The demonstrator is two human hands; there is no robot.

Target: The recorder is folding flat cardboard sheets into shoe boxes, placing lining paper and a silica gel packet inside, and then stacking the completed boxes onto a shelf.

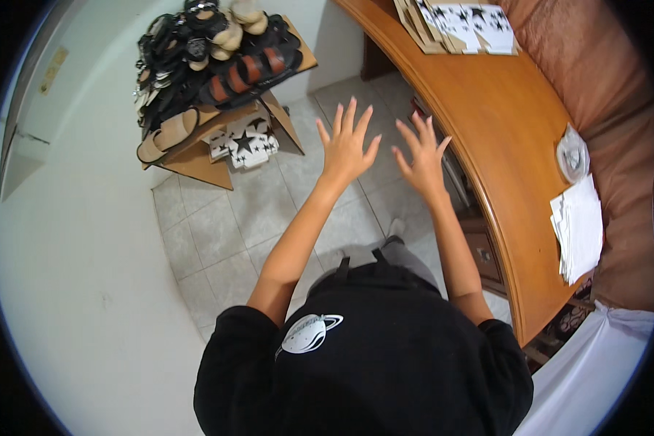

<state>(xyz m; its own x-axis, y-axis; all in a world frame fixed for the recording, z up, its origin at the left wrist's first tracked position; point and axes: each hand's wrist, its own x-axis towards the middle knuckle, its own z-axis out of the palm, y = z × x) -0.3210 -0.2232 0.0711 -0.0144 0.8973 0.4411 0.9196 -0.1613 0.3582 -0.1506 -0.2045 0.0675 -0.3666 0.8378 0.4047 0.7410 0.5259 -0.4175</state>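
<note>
At far left, a plain pale wall (pixel 73 240). Next to it, an open cardboard box (pixel 196 156) on the tiled floor (pixel 225 232), heaped with sandals (pixel 211 58) in black, tan and brown-striped, some spilling over the edge; tucked under its flap, a flattened white carton with black stars (pixel 243 145). Toward the middle, left hand (pixel 345 145) raised over the floor, fingers spread wide, holding nothing. Just beside it, right hand (pixel 421 160) likewise splayed and empty, close to the edge of the curved wooden counter (pixel 509 145). On the counter top: more folded star-printed cartons (pixel 461 25) at the far end, a crumpled clear plastic bag (pixel 572 154) and a stack of white paper (pixel 580 229) nearer. Both hands well apart from the sandals.
</note>
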